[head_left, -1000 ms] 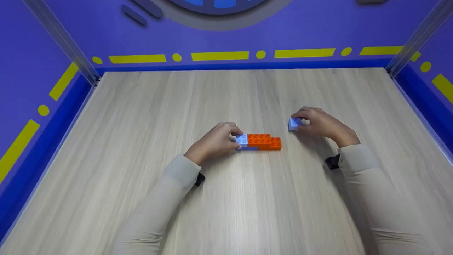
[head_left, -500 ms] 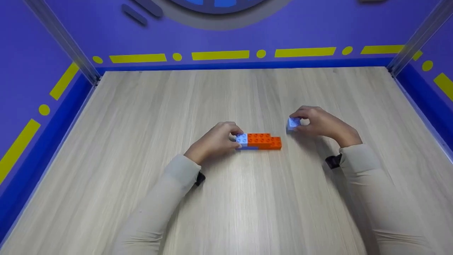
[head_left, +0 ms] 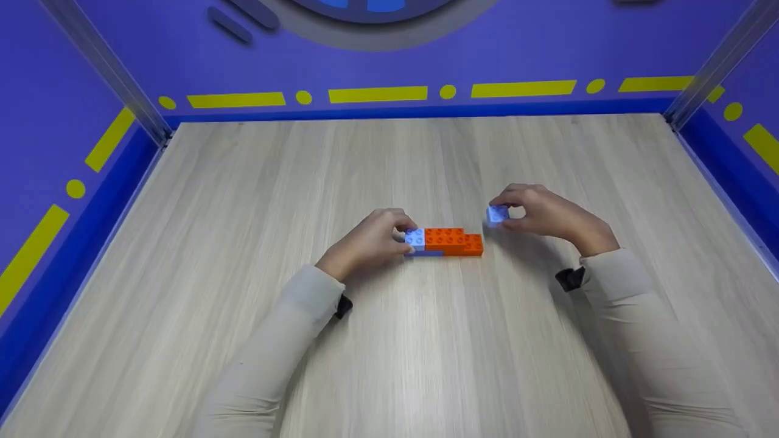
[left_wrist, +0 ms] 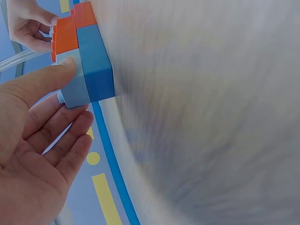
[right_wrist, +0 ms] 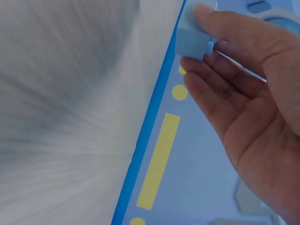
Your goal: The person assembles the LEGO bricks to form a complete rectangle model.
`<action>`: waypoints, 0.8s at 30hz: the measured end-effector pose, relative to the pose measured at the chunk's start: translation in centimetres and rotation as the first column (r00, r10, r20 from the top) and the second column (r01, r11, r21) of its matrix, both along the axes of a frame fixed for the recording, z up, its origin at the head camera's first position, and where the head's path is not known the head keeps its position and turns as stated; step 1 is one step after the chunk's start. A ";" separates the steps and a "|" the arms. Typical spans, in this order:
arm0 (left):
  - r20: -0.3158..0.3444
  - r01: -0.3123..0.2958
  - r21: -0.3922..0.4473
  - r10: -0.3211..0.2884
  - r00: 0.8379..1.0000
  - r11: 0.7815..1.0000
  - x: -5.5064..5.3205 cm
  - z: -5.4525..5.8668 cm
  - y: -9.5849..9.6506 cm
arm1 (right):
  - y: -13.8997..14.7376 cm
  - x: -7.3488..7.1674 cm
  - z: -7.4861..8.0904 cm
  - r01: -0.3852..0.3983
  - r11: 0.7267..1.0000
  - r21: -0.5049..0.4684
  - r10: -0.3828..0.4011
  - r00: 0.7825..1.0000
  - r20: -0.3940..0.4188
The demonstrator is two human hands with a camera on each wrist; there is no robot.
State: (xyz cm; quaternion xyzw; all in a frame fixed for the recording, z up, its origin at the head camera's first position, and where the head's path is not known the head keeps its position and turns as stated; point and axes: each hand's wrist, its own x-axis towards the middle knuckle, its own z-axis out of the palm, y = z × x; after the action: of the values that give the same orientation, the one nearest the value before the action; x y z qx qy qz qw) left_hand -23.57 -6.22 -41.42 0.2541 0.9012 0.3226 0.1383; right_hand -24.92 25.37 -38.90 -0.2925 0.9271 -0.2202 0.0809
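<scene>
On the table (head_left: 377, 353), toy building bricks are joined in two layers. A light blue brick (left_wrist: 76, 89) and an orange brick (head_left: 443, 238) lie on top of a darker blue brick (left_wrist: 96, 63) and another orange brick (head_left: 475, 248), which juts out at the right end. My left hand (head_left: 370, 242) pinches the light blue end between thumb and fingers. To the right and slightly farther back, my right hand (head_left: 543, 214) holds a loose light blue brick (right_wrist: 191, 35) by its sides, studs up in the head view. That brick appears raised above the tabletop, apart from the joined bricks.
A purple back wall (head_left: 377, 70) with yellow dashes rises behind the table. Side walls stand at the left (head_left: 36, 152) and right (head_left: 754, 79), meeting it at metal corner posts (head_left: 112, 67).
My right hand has shifted a little to the left with its light blue brick, closer to the joined bricks. My left hand and the joined bricks have stayed in place.
</scene>
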 end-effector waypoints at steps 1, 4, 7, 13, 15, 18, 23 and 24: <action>-0.003 0.004 0.002 -0.004 1.000 1.000 0.0 0.0 0.0 | -0.1 0.0 0.0 -0.005 1.000 0.001 0.005 1.000 0.000; 0.004 0.002 -0.001 -0.002 1.000 1.000 0.0 0.0 0.0 | -0.4 0.2 0.1 -0.012 1.000 0.010 0.012 1.000 0.000; 0.005 -0.002 -0.005 0.002 1.000 1.000 0.0 -0.1 0.0 | -0.7 0.5 0.2 -0.011 1.000 0.020 0.011 1.000 0.004; 0.003 -0.004 0.001 0.004 1.000 1.000 0.1 -0.1 0.0 | -1.3 0.8 0.3 -0.015 1.000 0.019 0.015 1.000 0.023; 0.004 -0.005 0.005 0.005 1.000 1.000 0.1 -0.1 0.0 | -1.5 0.9 0.2 -0.028 1.000 0.015 0.027 0.999 0.018; 0.006 -0.011 0.004 0.010 1.000 1.000 0.2 0.0 0.0 | -1.7 1.1 0.2 -0.048 0.999 0.009 0.048 0.999 0.006; 0.011 -0.020 -0.010 0.020 1.000 1.000 0.2 0.0 0.0 | -1.9 1.3 0.1 -0.067 0.998 0.010 0.067 0.998 -0.004; 0.013 -0.021 -0.011 0.021 1.000 1.000 0.2 0.0 0.0 | -2.0 1.3 0.1 -0.069 0.998 0.010 0.069 0.998 -0.004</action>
State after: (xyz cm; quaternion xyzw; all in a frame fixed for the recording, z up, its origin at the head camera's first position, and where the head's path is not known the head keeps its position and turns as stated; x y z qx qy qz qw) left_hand -23.37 -6.21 -41.39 0.2415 0.9048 0.3207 0.1423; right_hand -23.57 23.39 -38.81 -0.3244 0.9177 -0.2121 0.0877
